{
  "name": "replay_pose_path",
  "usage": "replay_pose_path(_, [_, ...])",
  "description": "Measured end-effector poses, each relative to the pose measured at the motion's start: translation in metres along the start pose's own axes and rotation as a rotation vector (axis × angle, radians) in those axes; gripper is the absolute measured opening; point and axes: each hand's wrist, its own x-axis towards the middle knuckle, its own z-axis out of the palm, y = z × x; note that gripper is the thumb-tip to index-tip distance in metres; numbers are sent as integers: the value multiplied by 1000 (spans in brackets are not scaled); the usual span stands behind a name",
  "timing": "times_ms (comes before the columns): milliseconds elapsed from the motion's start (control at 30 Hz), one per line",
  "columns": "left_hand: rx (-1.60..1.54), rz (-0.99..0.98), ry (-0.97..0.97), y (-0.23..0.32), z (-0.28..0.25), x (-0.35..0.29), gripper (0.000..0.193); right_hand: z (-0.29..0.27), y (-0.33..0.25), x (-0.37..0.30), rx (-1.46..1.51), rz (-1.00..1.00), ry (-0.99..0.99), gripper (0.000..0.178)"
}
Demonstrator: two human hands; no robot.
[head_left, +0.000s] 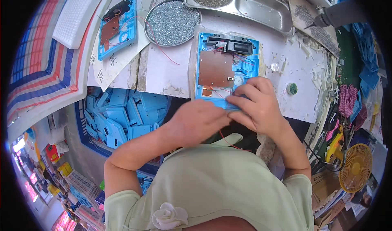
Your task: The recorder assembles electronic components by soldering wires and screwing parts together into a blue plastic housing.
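A blue plastic casing (258, 69) lies on the bench in front of me. Inside it are a brown circuit board (215, 68), a long black part (230, 45) and thin red wires. My right hand (261, 104) grips the casing's lower right corner, fingers curled over the rim and thumb at the near edge. Close by, my left hand (198, 122) is smeared by motion, its fingertips reaching toward the right thumb at the near edge; whether it holds anything is hidden. A red wire (222, 135) hangs below both hands.
Another blue casing (130, 34) with a board stands back left, beside a round tray (173, 23) of small screws. Behind is a steel compartment tray (261, 12). A power screwdriver (326, 18) juts in at right. Below left, a blue crate (83, 133) holds several casings.
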Motion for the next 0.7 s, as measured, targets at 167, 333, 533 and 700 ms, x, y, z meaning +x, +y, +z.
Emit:
replay_pose_path(167, [207,-373,254,-13,-9,-30,17,22,-23,14,-87,85,57,35])
replay_pose_path(333, [174,-395,95,-1,1,-55,15,49,-30,23,-23,1,131,35])
replay_pose_path(533, [-60,-366,-200,4,-10,-60,17,60,-40,29,-102,74,119,28])
replay_pose_path(700, [-14,-292,61,-24,-20,-40,22,41,-45,30,-64,40,24,27])
